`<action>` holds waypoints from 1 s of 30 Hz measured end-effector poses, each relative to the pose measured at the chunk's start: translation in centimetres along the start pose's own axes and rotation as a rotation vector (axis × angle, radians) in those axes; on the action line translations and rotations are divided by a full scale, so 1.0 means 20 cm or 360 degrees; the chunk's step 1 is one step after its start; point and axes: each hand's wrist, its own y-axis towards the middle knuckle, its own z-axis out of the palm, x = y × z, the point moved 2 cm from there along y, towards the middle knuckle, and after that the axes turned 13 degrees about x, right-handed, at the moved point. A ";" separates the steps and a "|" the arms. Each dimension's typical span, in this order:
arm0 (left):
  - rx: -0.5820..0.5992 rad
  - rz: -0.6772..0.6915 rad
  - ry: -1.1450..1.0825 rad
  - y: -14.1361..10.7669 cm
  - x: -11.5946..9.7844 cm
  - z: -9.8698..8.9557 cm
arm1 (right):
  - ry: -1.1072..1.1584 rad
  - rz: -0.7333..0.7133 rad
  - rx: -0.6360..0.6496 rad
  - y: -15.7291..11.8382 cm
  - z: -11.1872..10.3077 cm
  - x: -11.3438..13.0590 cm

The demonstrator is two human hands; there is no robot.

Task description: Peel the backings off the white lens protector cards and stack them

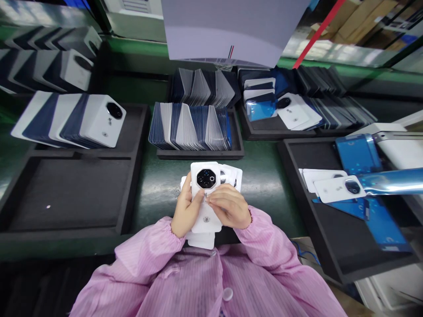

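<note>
1. Green workbench (264, 176) spans the view, loaded with black foam trays.
2. Big black tray (76, 193) at left, its near compartment bare; a leaning row of white and dark back covers (66, 119) fills its far compartment.
3. Right tray (333, 237) holds blue film sheets (358, 154) and a couple of white covers (337, 188) lying flat.
4. Centre tray (201, 153) beyond the hands holds an upright row of thin white and blue panels (190, 125); more rows sit in the trays behind it.
5. Pink striped sleeves (198, 273) fill the bottom of the view.
6. White phone back cover (205, 193) sits centre, held up over the bench just in front of the body, black octagonal camera ring facing up, on top of a small stack of similar covers (231, 176).
7. Left hand (185, 211) grips the stack's left edge, fingers wrapped around it, thumb on the top cover.
8. Right hand (231, 207) rests on the cover's right side, fingers narrowed to a pinch at the cover's middle, touching the left thumb.
</note>
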 end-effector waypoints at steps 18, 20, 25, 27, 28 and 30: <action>0.0035 -0.0062 -0.0182 0.00 -0.02 0.01 | -0.0164 0.0121 -0.0068 0.01 -0.02 0.01; 0.0037 -0.0066 -0.0200 0.00 -0.02 0.01 | -0.0158 0.0119 -0.0063 0.01 -0.02 0.01; 0.0021 -0.0092 -0.0174 0.00 -0.02 0.01 | -0.0156 0.0110 -0.0046 0.01 -0.02 0.00; 0.0025 -0.0089 -0.0172 0.00 -0.02 0.01 | -0.0163 0.0106 -0.0040 0.01 -0.02 0.00; 0.0025 -0.0084 -0.0173 0.00 -0.02 0.01 | -0.0163 0.0095 -0.0034 0.01 -0.01 0.01; 0.0020 -0.0084 -0.0184 0.00 -0.02 0.01 | -0.0173 0.0104 -0.0064 0.01 -0.02 0.01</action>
